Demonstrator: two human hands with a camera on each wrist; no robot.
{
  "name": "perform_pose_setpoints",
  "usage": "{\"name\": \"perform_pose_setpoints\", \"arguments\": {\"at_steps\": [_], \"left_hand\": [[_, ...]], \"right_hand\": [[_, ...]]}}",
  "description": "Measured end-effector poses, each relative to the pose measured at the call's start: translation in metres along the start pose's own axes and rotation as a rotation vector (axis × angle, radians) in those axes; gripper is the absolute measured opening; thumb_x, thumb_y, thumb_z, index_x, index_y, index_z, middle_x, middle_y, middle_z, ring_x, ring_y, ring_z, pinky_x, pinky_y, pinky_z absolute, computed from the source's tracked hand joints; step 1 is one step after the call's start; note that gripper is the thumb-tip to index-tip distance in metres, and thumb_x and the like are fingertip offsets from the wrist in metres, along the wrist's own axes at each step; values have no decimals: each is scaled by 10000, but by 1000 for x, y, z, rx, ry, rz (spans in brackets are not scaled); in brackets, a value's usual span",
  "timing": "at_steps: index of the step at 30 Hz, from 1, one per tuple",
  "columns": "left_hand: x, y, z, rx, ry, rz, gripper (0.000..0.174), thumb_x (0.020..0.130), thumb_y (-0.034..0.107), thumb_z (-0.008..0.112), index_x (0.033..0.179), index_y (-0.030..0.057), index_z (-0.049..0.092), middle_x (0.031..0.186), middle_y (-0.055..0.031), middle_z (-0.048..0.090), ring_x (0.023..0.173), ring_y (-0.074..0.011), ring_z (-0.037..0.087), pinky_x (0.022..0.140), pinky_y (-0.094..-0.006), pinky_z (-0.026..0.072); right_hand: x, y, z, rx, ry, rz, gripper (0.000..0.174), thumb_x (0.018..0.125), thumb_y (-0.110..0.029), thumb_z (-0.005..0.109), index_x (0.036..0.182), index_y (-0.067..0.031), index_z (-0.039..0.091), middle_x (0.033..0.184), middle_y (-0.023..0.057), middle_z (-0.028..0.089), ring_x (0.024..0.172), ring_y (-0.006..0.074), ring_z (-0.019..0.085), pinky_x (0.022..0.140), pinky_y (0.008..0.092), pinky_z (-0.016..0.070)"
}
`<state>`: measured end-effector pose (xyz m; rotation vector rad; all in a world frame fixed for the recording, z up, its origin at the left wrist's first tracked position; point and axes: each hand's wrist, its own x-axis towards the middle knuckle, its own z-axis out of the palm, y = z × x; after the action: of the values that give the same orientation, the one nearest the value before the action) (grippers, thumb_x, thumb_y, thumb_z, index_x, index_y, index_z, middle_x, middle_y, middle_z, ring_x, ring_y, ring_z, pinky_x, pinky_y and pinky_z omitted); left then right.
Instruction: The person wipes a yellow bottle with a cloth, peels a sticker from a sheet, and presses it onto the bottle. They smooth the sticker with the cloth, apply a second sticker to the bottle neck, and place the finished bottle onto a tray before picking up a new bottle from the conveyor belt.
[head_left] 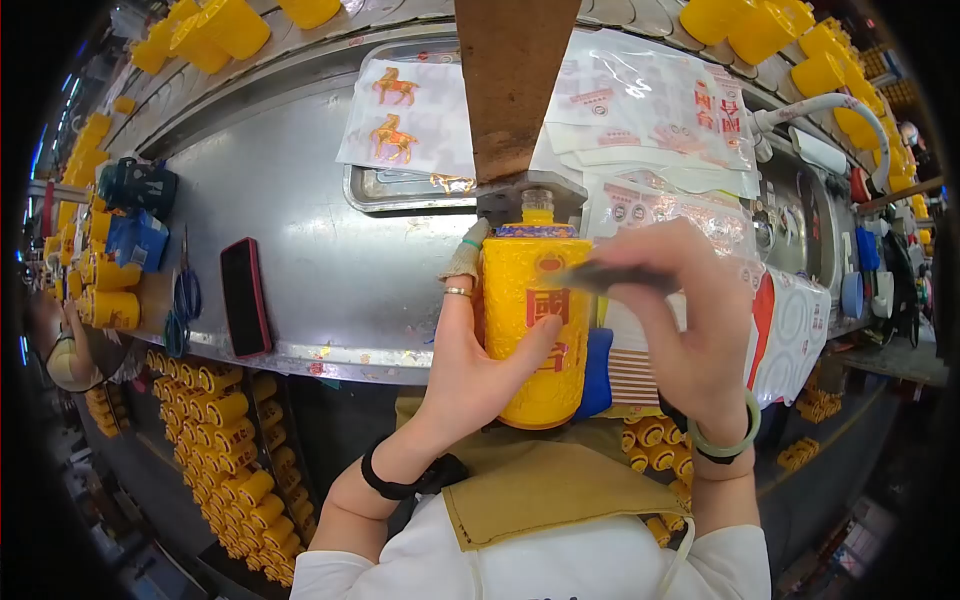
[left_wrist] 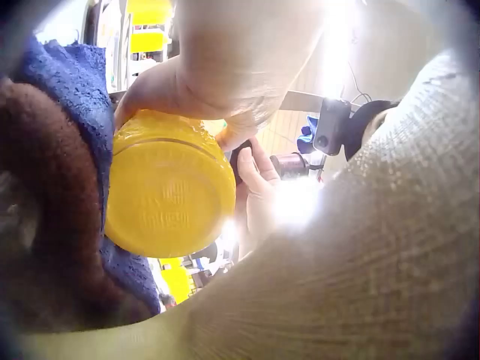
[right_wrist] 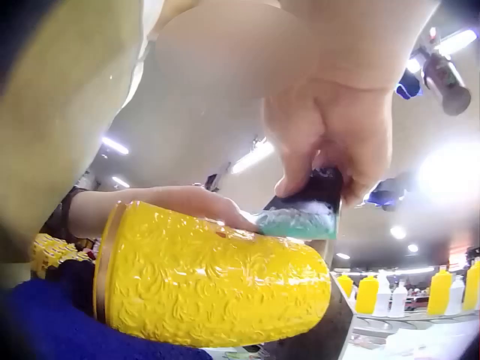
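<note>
A yellow embossed bottle [head_left: 535, 395] with red characters lies on its side, its clear glass neck [head_left: 537, 200] pointing away from me. My left hand [head_left: 465, 355] grips its left side, thumb across the front near the characters; a pale finger cot [head_left: 462, 258] covers one fingertip. In my right hand [head_left: 705, 310] is a dark flat block, its teal edge [right_wrist: 300, 223] right at the bottle's surface in the right wrist view. The block [head_left: 622, 277] blurs over the upper red mark in the head view. The left wrist view shows the bottle's round base [left_wrist: 172, 199].
A wooden beam [head_left: 515, 90] with a grey bracket stands just beyond the neck. Printed transfer sheets [head_left: 650, 110] cover the right of the metal bench. A phone [head_left: 245, 297] and blue scissors [head_left: 182, 295] lie left. Blue cloth [head_left: 595, 375] sits beside the bottle.
</note>
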<state>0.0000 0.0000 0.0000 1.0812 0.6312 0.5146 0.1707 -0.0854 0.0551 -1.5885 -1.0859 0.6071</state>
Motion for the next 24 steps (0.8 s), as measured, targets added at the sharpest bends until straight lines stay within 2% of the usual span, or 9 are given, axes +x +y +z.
{"name": "perform_pose_setpoints", "arguments": {"at_steps": [2, 5, 7, 9, 10, 13, 15, 16, 24], "left_hand": [[0, 1, 0, 9, 1, -1, 879, 923, 11, 670, 1614, 0, 127, 1550, -171, 366, 1434, -252, 389, 1190, -395, 324], [-1, 2, -1, -4, 7, 3, 866, 917, -6, 665, 1609, -11, 143, 1557, -173, 355, 1437, -254, 390, 1192, -394, 321], [0, 0, -4, 22, -1, 22, 845, 927, 13, 660, 1605, -15, 158, 1553, -175, 362, 1437, -255, 391, 1188, -394, 326], [2, -3, -7, 61, -2, 35, 824, 936, 33, 656, 1601, -19, 172, 1548, -177, 370, 1437, -257, 392, 1184, -394, 331], [6, -5, -8, 9, 39, 88, 718, 953, 44, 668, 1541, -22, 262, 1472, -165, 442, 1355, -231, 477, 1131, -377, 399], [16, -6, -10, -66, 86, 97, 592, 976, 65, 677, 1474, -26, 371, 1391, -152, 518, 1274, -206, 562, 1069, -355, 475], [21, -3, -9, -89, 86, 76, 569, 983, 74, 673, 1467, -27, 391, 1386, -152, 523, 1274, -207, 563, 1060, -352, 482], [22, 1, -7, -78, 87, 69, 558, 984, 80, 677, 1459, -24, 405, 1382, -152, 528, 1271, -208, 564, 1052, -349, 489], [27, -5, -7, -4, 105, 113, 510, 996, 112, 679, 1433, -10, 444, 1392, -152, 532, 1262, -205, 568, 1034, -346, 505]], "right_hand": [[10, -8, 1, -493, -276, -412, 387, 786, 73, 618, 1144, -35, 718, 1028, 102, 716, 895, 286, 657, 800, 393, 549], [22, -5, -1, -561, -87, -512, 282, 801, 87, 631, 1055, 8, 722, 981, 141, 709, 900, 345, 642, 817, 395, 521], [27, -3, -9, -633, -23, -524, 270, 882, 77, 584, 1119, 22, 700, 1039, 112, 705, 946, 268, 648, 850, 344, 504], [27, 6, -5, -178, 174, -280, 301, 919, 80, 532, 1125, -30, 722, 948, 73, 679, 859, 191, 631, 795, 308, 510], [25, 8, -3, -174, 173, -276, 301, 919, 80, 532, 1125, -30, 722, 948, 73, 679, 859, 191, 631, 795, 308, 510], [12, 17, 3, 171, 11, 267, 268, 974, -61, 611, 1235, -6, 631, 1054, 49, 625, 970, 119, 583, 869, 255, 460], [10, 42, 16, 124, 2, 130, 325, 951, -131, 686, 1234, 2, 600, 1085, 47, 610, 1029, 120, 560, 914, 259, 446], [6, 40, 21, 175, 2, 265, 333, 929, -140, 721, 1203, 5, 597, 1122, 68, 615, 1071, 130, 558, 959, 285, 448], [5, 40, 32, 195, 13, 311, 364, 898, -149, 763, 1176, 10, 590, 1114, 91, 644, 1082, 150, 587, 965, 303, 468]]}}
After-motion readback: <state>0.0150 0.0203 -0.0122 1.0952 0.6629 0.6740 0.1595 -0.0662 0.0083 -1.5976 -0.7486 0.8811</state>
